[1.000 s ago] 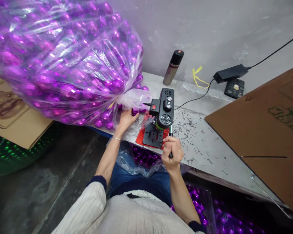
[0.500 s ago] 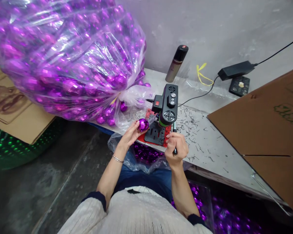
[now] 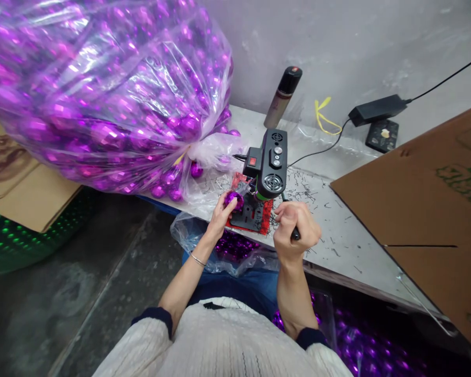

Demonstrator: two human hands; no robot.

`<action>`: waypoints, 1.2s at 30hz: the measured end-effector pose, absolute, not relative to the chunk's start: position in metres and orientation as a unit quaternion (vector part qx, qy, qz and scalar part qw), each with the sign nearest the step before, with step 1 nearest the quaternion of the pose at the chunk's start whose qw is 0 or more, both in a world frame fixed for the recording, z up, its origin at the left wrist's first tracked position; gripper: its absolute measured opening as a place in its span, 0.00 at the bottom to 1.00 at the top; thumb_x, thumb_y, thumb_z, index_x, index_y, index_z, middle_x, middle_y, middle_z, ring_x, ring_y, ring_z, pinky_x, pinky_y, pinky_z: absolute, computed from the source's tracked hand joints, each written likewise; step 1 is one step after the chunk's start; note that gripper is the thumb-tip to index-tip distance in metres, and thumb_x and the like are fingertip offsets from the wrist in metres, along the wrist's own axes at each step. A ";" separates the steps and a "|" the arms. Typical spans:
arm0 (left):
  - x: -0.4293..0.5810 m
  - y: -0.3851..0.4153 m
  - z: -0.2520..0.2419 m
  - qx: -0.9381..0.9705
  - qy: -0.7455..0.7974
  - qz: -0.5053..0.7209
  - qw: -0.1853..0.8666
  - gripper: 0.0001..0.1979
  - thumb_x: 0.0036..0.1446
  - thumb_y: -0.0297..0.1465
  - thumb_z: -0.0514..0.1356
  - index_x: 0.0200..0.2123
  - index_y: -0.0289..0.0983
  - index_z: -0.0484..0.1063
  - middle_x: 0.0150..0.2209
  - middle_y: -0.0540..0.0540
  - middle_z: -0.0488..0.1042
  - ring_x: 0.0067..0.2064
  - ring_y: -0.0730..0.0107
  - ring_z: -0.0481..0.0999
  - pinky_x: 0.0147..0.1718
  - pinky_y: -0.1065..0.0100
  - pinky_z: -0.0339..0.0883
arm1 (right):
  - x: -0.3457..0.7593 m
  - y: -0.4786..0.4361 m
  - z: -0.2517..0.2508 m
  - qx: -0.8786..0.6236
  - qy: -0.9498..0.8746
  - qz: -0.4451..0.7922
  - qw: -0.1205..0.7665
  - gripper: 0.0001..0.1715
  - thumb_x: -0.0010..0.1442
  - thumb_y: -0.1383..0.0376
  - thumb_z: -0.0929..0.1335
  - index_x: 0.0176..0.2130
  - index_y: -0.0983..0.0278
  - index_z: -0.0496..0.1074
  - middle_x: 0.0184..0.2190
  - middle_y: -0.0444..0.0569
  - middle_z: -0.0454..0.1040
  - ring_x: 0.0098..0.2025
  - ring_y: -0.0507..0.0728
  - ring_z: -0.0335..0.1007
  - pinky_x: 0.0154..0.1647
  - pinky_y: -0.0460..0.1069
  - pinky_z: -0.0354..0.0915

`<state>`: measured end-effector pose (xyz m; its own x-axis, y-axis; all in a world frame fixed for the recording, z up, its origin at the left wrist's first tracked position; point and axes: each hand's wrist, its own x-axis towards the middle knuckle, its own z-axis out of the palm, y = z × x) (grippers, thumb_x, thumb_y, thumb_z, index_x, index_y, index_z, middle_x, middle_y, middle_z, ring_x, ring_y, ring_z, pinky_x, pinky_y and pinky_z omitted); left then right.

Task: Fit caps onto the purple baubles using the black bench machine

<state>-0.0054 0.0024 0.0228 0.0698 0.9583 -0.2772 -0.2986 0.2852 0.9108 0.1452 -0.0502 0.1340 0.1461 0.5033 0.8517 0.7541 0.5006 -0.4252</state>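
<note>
A shiny purple faceted ball (image 3: 234, 201) is in my left hand (image 3: 220, 213), its fingers closed round the near-left side. The ball sits close to the working end of a small black bench drill press (image 3: 273, 162), above its slotted base plate (image 3: 246, 217). I cannot tell whether ball and tool touch. My right hand (image 3: 297, 230) is wrapped round the black-gripped lever handle (image 3: 295, 234) at the machine's right side. Red material (image 3: 266, 220) lies beneath the base.
A huge clear bag of purple balls (image 3: 133, 104) fills the left. Dark shavings litter the white table (image 3: 333, 230). A spray can (image 3: 283, 97), power adapter (image 3: 378, 110) and yellow tie (image 3: 325, 115) lie behind. A cardboard box (image 3: 424, 183) stands right; an open plastic bag (image 3: 188, 233) hangs in front.
My left hand has carried the ball slightly right, closer under the machine head. My right hand has swung the lever handle to the right and toward me.
</note>
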 end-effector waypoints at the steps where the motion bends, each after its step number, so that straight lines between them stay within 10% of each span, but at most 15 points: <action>1: -0.004 0.002 0.023 0.356 0.470 0.481 0.649 0.28 0.58 0.41 0.69 0.60 0.44 0.70 0.56 0.46 0.78 0.54 0.58 0.79 0.53 0.60 0.75 | 0.145 -0.050 0.134 -0.487 -0.646 -0.108 0.578 0.15 0.68 0.71 0.63 0.28 0.60 0.64 0.23 0.42 0.70 0.27 0.51 0.70 0.30 0.48 0.63; 23: 0.008 0.007 0.000 0.735 0.444 0.425 0.287 0.29 0.61 0.43 0.68 0.60 0.38 0.69 0.57 0.37 0.77 0.59 0.50 0.77 0.60 0.47 0.71 | 0.147 -0.057 0.131 -0.471 -0.684 -0.136 0.540 0.14 0.67 0.74 0.62 0.30 0.60 0.63 0.25 0.43 0.72 0.28 0.50 0.71 0.29 0.46 0.62; 36: -0.003 0.008 0.002 0.743 0.420 0.394 0.341 0.31 0.61 0.44 0.68 0.63 0.38 0.68 0.59 0.36 0.77 0.59 0.53 0.79 0.58 0.53 0.73 | 0.148 -0.058 0.126 -0.476 -0.684 -0.138 0.535 0.13 0.66 0.74 0.63 0.31 0.61 0.65 0.25 0.43 0.73 0.27 0.50 0.72 0.28 0.46 0.63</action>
